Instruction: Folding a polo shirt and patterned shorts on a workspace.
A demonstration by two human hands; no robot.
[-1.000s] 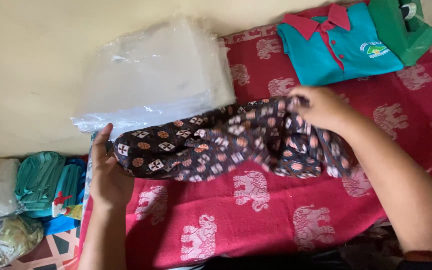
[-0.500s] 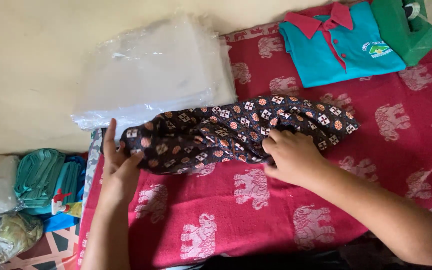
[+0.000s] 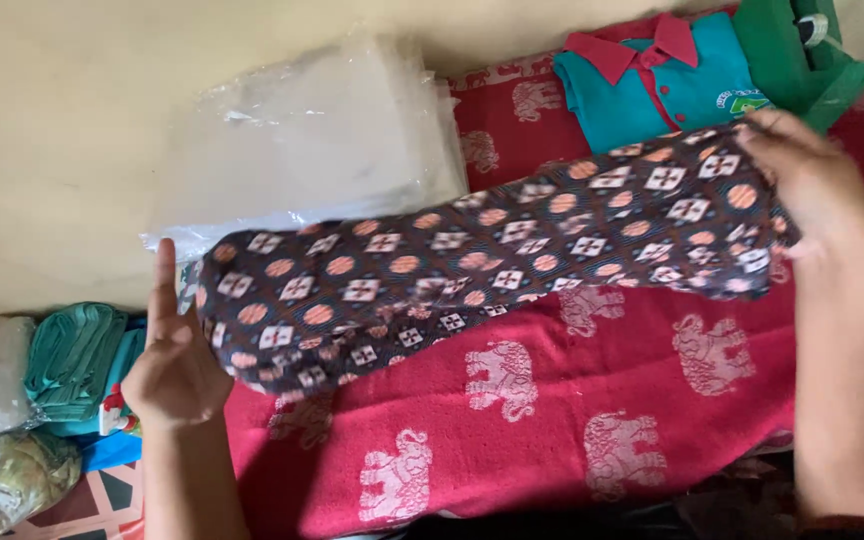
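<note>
Patterned dark cloth (image 3: pixel 492 265) spans mid-frame over the red elephant blanket (image 3: pixel 552 430) — soft, light, limp, we judge. Our left hand (image 3: pixel 177 365) cups its lower-left end, fingers open; right hand (image 3: pixel 802 185) pinches the upper-right end. Ends give best hold.

Left hand (image 3: pixel 177 370) raised at near left, palm turned inward toward the right, fingers straight and together, pointing far, forearm running up from the near edge. Right hand (image 3: pixel 802 180) at far right, fingers curled in a pinching grip, forearm reaching from near right.
</note>
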